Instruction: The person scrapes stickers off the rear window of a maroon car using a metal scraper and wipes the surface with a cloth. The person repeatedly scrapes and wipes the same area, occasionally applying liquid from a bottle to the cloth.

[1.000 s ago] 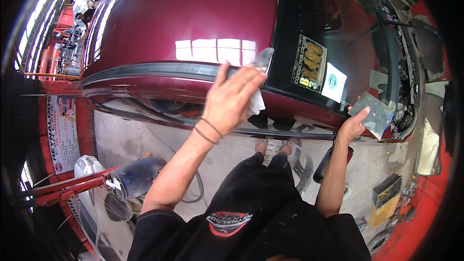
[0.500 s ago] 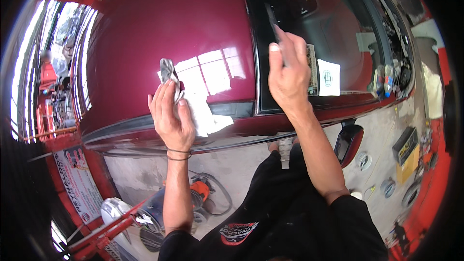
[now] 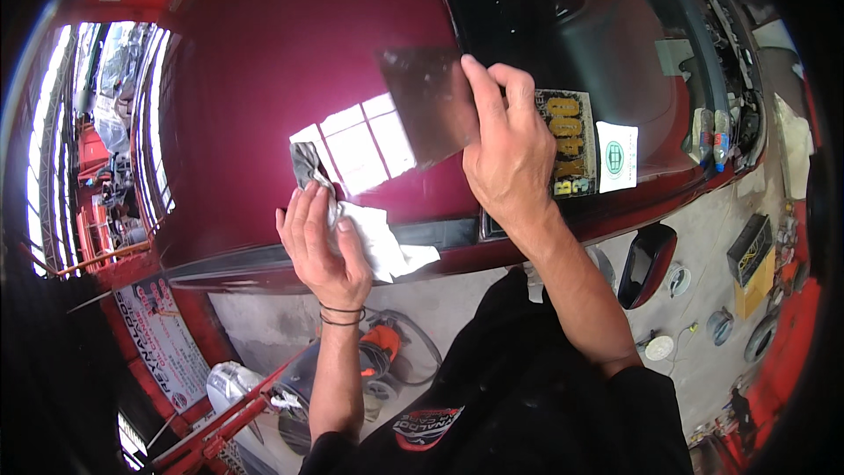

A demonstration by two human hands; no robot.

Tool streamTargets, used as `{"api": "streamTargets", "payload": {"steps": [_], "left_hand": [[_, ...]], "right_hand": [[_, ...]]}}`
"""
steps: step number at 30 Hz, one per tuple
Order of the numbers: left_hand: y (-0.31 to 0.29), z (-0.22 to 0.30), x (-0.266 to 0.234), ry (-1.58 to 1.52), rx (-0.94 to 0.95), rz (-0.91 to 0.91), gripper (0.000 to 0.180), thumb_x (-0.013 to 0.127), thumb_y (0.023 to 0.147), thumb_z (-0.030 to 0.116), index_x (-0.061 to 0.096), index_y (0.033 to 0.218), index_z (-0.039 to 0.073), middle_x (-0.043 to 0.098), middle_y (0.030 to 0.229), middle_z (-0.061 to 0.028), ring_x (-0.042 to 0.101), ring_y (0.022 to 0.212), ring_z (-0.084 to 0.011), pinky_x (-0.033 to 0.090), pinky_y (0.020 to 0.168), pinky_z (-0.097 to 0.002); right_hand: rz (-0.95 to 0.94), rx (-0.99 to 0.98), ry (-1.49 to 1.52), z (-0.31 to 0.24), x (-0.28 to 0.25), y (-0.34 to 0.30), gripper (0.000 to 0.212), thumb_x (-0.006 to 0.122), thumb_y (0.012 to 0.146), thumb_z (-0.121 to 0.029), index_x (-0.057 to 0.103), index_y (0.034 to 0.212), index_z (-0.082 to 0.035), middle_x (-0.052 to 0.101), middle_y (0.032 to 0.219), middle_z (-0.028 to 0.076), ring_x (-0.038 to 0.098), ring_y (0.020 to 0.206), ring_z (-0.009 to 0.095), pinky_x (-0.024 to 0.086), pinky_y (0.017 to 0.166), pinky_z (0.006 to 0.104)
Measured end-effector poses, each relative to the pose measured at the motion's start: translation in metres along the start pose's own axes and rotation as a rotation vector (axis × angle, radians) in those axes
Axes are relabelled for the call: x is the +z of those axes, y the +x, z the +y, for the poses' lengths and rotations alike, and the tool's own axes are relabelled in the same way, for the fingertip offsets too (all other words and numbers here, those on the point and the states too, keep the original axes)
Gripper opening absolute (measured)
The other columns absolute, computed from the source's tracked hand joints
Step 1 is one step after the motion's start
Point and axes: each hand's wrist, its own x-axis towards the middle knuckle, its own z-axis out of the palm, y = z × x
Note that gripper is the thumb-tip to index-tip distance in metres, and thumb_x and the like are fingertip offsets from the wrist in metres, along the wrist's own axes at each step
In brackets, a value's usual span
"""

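Observation:
In my right hand [image 3: 512,154] is a thin, dark, rectangular sheet [image 3: 426,110], pinched at its right edge between thumb and fingers. Light specks dot its brownish surface, which is blurred; I cannot make out its material. It is held over the glossy maroon car roof [image 3: 264,97], near the edge of the windshield. My left hand [image 3: 325,251] lies at the roof's near side, its fingers closed on a crumpled white cloth or paper [image 3: 374,237] with a grey, smudged end. Part of the white piece spreads over the roof edge.
The dark windshield [image 3: 607,18] carries a printed sticker [image 3: 570,145] and a white one [image 3: 617,157]. A side mirror [image 3: 648,266] juts out below. On the floor are an orange and black machine with a hose [image 3: 382,347], a black box [image 3: 750,249] and round lids [image 3: 659,348].
My right hand has moved left from over the windshield, and the sheet has turned from edge-on to face-on. My left hand remains on the white cloth.

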Motion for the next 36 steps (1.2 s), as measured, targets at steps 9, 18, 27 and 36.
{"api": "streamTargets", "payload": {"steps": [9,18,27,36], "left_hand": [[-0.001,0.002,-0.001,0.001,-0.045,-0.007,0.042,0.060,0.099,0.006,0.068,0.140,0.000,0.068,0.146,-0.0164,0.056,0.145,-0.0370,0.029,0.128,-0.0573],[-0.003,0.000,-0.004,-0.029,-0.067,-0.024,0.040,0.061,0.099,0.005,0.069,0.138,0.000,0.069,0.144,-0.0157,0.057,0.144,-0.0366,0.027,0.129,-0.0572],[0.001,0.004,-0.007,0.012,-0.073,-0.088,0.042,0.059,0.100,0.005,0.066,0.139,-0.004,0.066,0.146,-0.0186,0.054,0.145,-0.0376,0.027,0.129,-0.0575],[0.003,0.004,-0.007,0.027,-0.056,-0.116,0.041,0.057,0.099,0.007,0.065,0.138,-0.007,0.065,0.146,-0.0212,0.053,0.145,-0.0384,0.027,0.129,-0.0570]], "right_hand": [[-0.049,0.133,-0.186,-0.018,0.009,0.010,0.040,0.072,0.096,-0.005,0.063,0.135,-0.001,0.058,0.122,0.014,0.075,0.094,0.029,0.066,0.073,0.0390],[-0.074,0.155,-0.197,-0.018,0.014,0.023,0.035,0.073,0.095,-0.007,0.065,0.128,0.002,0.058,0.115,0.013,0.077,0.082,0.024,0.065,0.062,0.0326],[-0.107,0.199,-0.185,-0.019,0.015,0.033,0.040,0.075,0.092,-0.007,0.067,0.130,0.003,0.056,0.117,0.011,0.077,0.083,0.019,0.063,0.063,0.0266],[-0.089,0.194,-0.202,-0.018,0.019,0.038,0.037,0.073,0.094,-0.007,0.067,0.128,0.005,0.057,0.114,0.012,0.076,0.080,0.019,0.062,0.061,0.0265]]}}
